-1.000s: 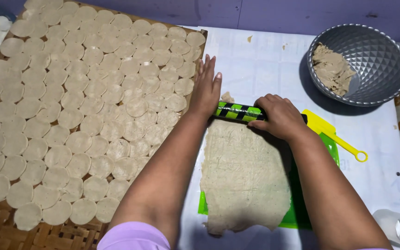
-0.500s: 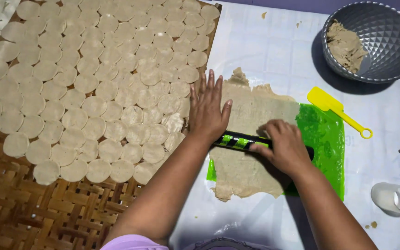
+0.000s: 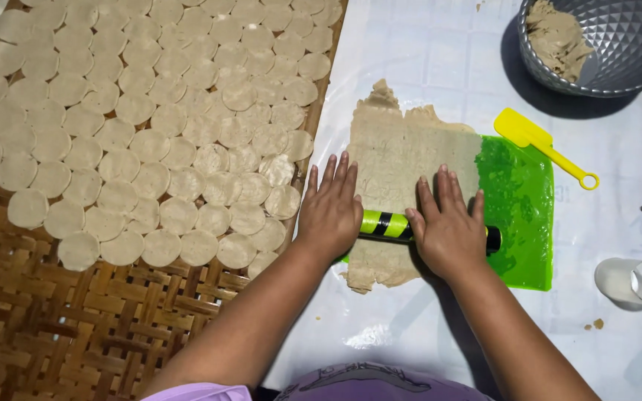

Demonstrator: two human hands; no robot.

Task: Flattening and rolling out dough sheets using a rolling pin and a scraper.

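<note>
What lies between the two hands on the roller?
In the head view, only the roller's green-and-black striped middle shows between left hand and right hand.

Bright even light, soft shadow beside bowl (image 3: 618,52), sharp focus, slight edge distortion

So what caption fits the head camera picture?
Both hands, left hand and right hand, press a striped rolling pin over flattened dough on a green mat.

Both hands flat, side by side, palms down

The left hand (image 3: 330,212) and right hand (image 3: 447,230) lie open with fingers (image 3: 440,189) stretched forward and slightly spread; both bare forearms reach up from the lower edge, converging toward the wrists.
</note>
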